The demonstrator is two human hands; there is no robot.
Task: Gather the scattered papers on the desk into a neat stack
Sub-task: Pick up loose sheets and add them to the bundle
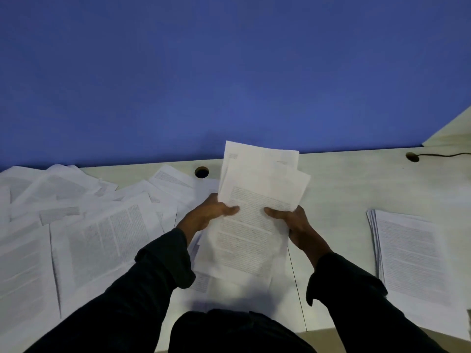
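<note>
Dark sleeves (142, 289), blurred papers (252, 225) behind

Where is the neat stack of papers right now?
In the head view the neat stack lies on the desk at the far right, beyond the right hand, apart from the bundle both hands hold.

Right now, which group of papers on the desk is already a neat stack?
The stack on the right side of the desk: its sheets lie squared on one another. The papers on the left are spread and overlapping, and the bundle in both hands is uneven.
</note>
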